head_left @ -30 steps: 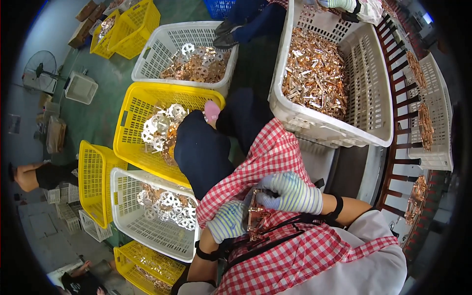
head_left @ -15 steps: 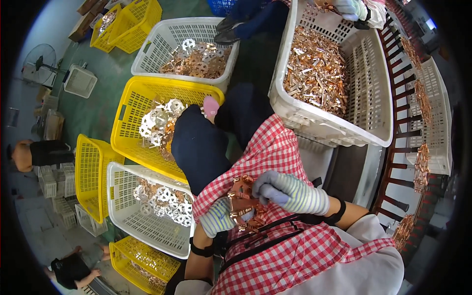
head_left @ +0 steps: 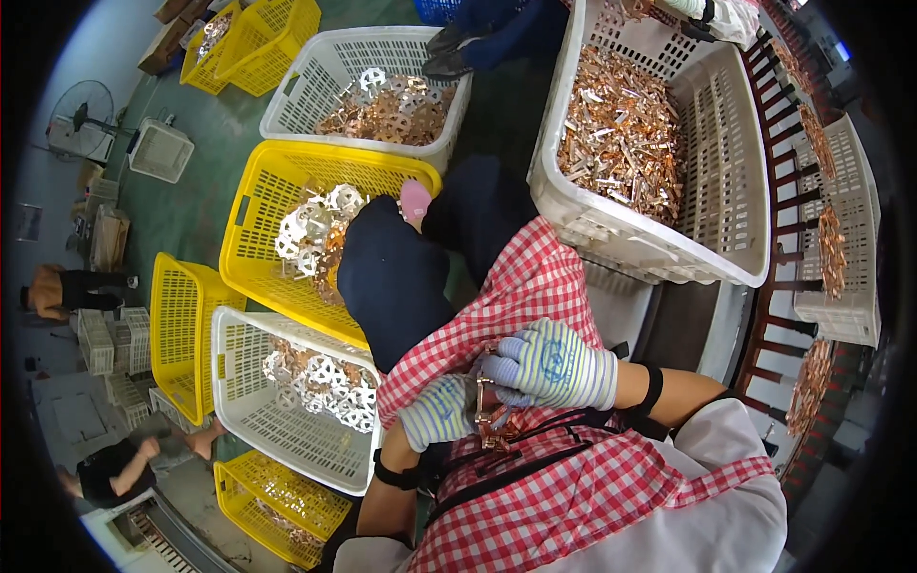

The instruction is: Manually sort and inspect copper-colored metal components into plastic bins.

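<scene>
Both my hands wear striped knit gloves and meet over the red-checked apron [head_left: 611, 477] on my lap. My left hand [head_left: 437, 413] is closed round a copper-coloured metal part [head_left: 489, 413], seen nearly edge-on with short strips along it. From above, my right hand [head_left: 556, 368] covers its upper portion with bent fingers pressed against it. The fingertips and much of the part are hidden. Beyond my right hand, a large white crate [head_left: 650, 227] holds a heap of small copper strips [head_left: 621, 134].
Left of my legs stand a yellow crate [head_left: 330, 156] and a white crate [head_left: 234, 382] with silvery cut-out plates [head_left: 320, 387]. Another white crate [head_left: 358, 40] lies farther off. At right runs a dark barred rack [head_left: 772, 172] with copper bundles [head_left: 829, 253]. Other people are nearby.
The copper-coloured part has turned from facing up to nearly edge-on. My right hand has moved left and down onto it, its back now showing. The bundles by the rack have shifted.
</scene>
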The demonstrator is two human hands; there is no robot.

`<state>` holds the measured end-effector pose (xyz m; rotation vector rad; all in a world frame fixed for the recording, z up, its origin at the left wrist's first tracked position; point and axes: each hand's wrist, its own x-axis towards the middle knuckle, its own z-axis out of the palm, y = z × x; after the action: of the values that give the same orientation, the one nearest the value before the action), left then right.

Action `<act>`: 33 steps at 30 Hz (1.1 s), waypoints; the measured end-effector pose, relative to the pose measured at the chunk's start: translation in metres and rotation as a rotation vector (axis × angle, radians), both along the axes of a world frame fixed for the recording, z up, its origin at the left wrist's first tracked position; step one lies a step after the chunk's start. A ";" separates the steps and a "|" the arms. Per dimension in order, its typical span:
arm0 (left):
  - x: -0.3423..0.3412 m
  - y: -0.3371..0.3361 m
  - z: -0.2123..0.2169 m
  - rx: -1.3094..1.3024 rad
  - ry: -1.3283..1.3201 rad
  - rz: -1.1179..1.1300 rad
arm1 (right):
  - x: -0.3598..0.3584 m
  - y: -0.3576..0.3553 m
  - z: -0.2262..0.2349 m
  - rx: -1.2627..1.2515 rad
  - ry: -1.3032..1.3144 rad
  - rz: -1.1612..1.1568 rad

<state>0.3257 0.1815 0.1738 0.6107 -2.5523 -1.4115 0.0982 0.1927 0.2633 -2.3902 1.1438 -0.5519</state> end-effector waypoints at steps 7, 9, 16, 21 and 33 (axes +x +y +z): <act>0.013 -0.001 -0.024 0.485 0.113 0.129 | -0.034 0.020 0.000 0.622 -0.672 -0.355; 0.012 0.004 -0.005 0.369 0.074 0.167 | -0.030 0.021 0.008 0.629 -0.636 -0.268; 0.024 0.008 -0.024 -0.708 0.028 0.329 | 0.021 0.000 0.002 0.088 -0.154 0.033; 0.026 0.005 -0.029 -1.073 -0.093 0.035 | 0.021 -0.016 0.008 0.095 0.016 0.114; -0.014 -0.018 0.046 -0.004 -0.253 0.000 | 0.003 -0.002 0.006 0.140 -0.047 0.214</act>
<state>0.3119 0.1639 0.2195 0.8381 -2.7435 -1.4093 0.1015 0.1909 0.2695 -2.3285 0.8632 -0.4393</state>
